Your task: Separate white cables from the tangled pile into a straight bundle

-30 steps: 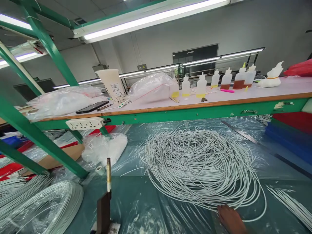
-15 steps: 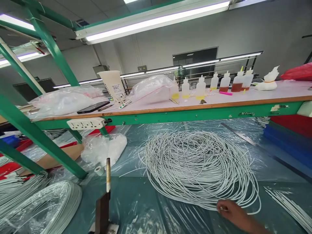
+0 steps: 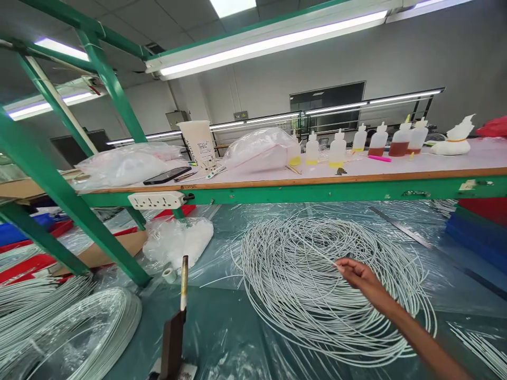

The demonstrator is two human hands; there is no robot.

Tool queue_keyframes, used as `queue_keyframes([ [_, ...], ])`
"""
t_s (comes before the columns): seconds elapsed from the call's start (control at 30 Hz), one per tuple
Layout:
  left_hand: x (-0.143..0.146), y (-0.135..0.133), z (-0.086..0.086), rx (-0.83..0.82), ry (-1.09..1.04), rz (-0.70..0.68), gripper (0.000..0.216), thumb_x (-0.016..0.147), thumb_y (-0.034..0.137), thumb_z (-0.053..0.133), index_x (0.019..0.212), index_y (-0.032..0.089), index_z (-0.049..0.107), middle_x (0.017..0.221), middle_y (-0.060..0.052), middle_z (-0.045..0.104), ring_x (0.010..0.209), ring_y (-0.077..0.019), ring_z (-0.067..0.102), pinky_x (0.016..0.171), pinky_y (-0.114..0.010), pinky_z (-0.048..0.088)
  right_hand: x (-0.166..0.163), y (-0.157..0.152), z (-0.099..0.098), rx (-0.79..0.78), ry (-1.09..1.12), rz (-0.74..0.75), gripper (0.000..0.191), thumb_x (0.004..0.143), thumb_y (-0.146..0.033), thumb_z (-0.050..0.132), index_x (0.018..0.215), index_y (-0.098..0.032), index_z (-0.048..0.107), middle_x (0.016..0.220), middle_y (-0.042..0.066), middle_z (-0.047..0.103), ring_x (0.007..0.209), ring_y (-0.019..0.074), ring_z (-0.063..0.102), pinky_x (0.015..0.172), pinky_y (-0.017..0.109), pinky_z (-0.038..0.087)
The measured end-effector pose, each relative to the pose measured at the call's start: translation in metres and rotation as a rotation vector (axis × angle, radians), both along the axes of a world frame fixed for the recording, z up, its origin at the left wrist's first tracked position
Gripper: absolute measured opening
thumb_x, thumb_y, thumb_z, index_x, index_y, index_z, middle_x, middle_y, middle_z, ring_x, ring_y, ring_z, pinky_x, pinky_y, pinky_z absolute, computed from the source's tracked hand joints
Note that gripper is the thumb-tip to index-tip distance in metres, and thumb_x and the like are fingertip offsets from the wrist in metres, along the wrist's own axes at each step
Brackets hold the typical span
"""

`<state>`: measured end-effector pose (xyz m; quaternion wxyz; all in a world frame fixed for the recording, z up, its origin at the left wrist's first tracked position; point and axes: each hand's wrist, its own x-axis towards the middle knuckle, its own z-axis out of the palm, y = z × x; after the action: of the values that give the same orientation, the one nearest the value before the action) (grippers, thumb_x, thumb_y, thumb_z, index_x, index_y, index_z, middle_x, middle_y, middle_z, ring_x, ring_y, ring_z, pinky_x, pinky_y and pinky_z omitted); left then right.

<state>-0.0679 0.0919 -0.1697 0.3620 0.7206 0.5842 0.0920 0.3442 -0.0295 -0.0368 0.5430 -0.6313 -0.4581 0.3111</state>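
A large loose coil of thin white cable lies on the plastic-covered green table. My right hand reaches over the middle of the coil, fingers pinched on a strand of the white cable. My forearm runs back to the lower right corner. My left hand is out of view.
A second bundle of white cable lies at lower left beside a green frame leg. An upright brown post stands at the front. The shelf above carries bottles, plastic bags, a phone and a power strip. Cut cable pieces lie at right.
My right hand moved from the near edge of the coil up to its middle and pinched a strand. The view shifted slightly.
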Motion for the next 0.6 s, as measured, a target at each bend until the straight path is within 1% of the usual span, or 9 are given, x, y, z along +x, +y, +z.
queue_keyframes([
  [0.03, -0.011, 0.022, 0.008, 0.031, 0.006, 0.028, 0.024, 0.085, 0.033, 0.041, 0.096, 0.023, 0.06, 0.104, -0.002, 0.059, 0.1, -0.024, 0.053, 0.074, -0.035, 0.048, -0.015, 0.011, -0.011, 0.014, -0.03, -0.028, 0.046, 0.072, -0.057, 0.047, 0.091, -0.016, 0.055, 0.054, -0.006, 0.035, 0.046, 0.0088, 0.031, 0.045, 0.022, 0.028],
  [0.1, -0.031, 0.059, 0.022, 0.09, 0.025, 0.087, 0.028, 0.086, 0.034, 0.038, 0.095, 0.021, 0.06, 0.101, -0.001, 0.059, 0.1, -0.025, 0.053, 0.074, -0.035, 0.048, -0.049, 0.034, -0.041, 0.013, -0.078, -0.052, 0.048, 0.074, -0.057, 0.04, 0.093, -0.015, 0.055, 0.056, -0.004, 0.039, 0.051, 0.0118, 0.04, 0.051, 0.025, 0.035],
  [0.2, -0.049, 0.086, 0.029, 0.173, 0.054, 0.158, 0.031, 0.086, 0.036, 0.035, 0.094, 0.02, 0.061, 0.096, -0.001, 0.06, 0.097, -0.0247, 0.054, 0.073, -0.036, 0.047, -0.098, 0.056, -0.093, -0.064, -0.175, -0.032, 0.047, 0.075, -0.05, 0.037, 0.098, -0.014, 0.058, 0.072, 0.006, 0.058, 0.071, 0.0207, 0.056, 0.066, 0.033, 0.044],
  [0.23, -0.051, 0.089, 0.027, 0.196, 0.062, 0.174, 0.031, 0.086, 0.037, 0.035, 0.094, 0.021, 0.061, 0.093, -0.001, 0.06, 0.095, -0.0245, 0.055, 0.073, -0.036, 0.048, -0.11, 0.058, -0.11, -0.092, -0.214, -0.035, 0.047, 0.07, -0.045, 0.045, 0.105, -0.014, 0.056, 0.091, 0.011, 0.061, 0.088, 0.0257, 0.056, 0.078, 0.038, 0.042],
  [0.3, -0.053, 0.088, 0.022, 0.234, 0.078, 0.196, 0.031, 0.086, 0.038, 0.035, 0.094, 0.021, 0.061, 0.089, -0.001, 0.06, 0.093, -0.0241, 0.056, 0.071, -0.036, 0.048, -0.128, 0.057, -0.14, -0.151, -0.29, -0.066, 0.067, 0.054, -0.03, 0.061, 0.118, -0.013, 0.049, 0.122, 0.017, 0.05, 0.117, 0.0351, 0.039, 0.098, 0.05, 0.024],
  [0.37, -0.053, 0.087, 0.016, 0.26, 0.092, 0.209, 0.033, 0.086, 0.039, 0.034, 0.095, 0.022, 0.06, 0.089, 0.0, 0.06, 0.091, -0.0236, 0.056, 0.069, -0.035, 0.048, -0.137, 0.05, -0.166, -0.261, -0.455, -0.115, 0.084, 0.045, -0.016, 0.062, 0.126, -0.013, 0.04, 0.135, 0.017, 0.037, 0.127, 0.0362, 0.024, 0.103, 0.053, 0.008],
  [0.43, -0.054, 0.086, 0.013, 0.276, 0.104, 0.215, 0.035, 0.087, 0.04, 0.031, 0.095, 0.021, 0.06, 0.09, 0.0, 0.06, 0.091, -0.0234, 0.056, 0.069, -0.035, 0.048, -0.14, 0.041, -0.184, -0.396, -0.694, -0.192, 0.083, 0.05, -0.011, 0.057, 0.13, -0.013, 0.035, 0.138, 0.014, 0.035, 0.128, 0.032, 0.023, 0.103, 0.05, 0.009],
  [0.5, -0.055, 0.088, 0.012, 0.282, 0.113, 0.211, 0.036, 0.087, 0.039, 0.03, 0.096, 0.021, 0.06, 0.09, 0.0, 0.059, 0.092, -0.0243, 0.056, 0.07, -0.036, 0.048, -0.141, 0.035, -0.194, -0.505, -0.882, -0.244, 0.075, 0.057, -0.008, 0.052, 0.13, -0.014, 0.036, 0.134, 0.012, 0.041, 0.124, 0.029, 0.033, 0.102, 0.047, 0.018],
  [0.6, -0.057, 0.092, 0.013, 0.266, 0.121, 0.191, 0.03, 0.085, 0.038, 0.036, 0.097, 0.025, 0.06, 0.09, 0.001, 0.06, 0.096, -0.0272, 0.054, 0.071, -0.04, 0.048, -0.14, 0.033, -0.192, -0.567, -0.904, -0.155, 0.069, 0.059, -0.008, 0.049, 0.128, -0.011, 0.04, 0.124, 0.014, 0.051, 0.115, 0.0292, 0.044, 0.098, 0.042, 0.027],
])
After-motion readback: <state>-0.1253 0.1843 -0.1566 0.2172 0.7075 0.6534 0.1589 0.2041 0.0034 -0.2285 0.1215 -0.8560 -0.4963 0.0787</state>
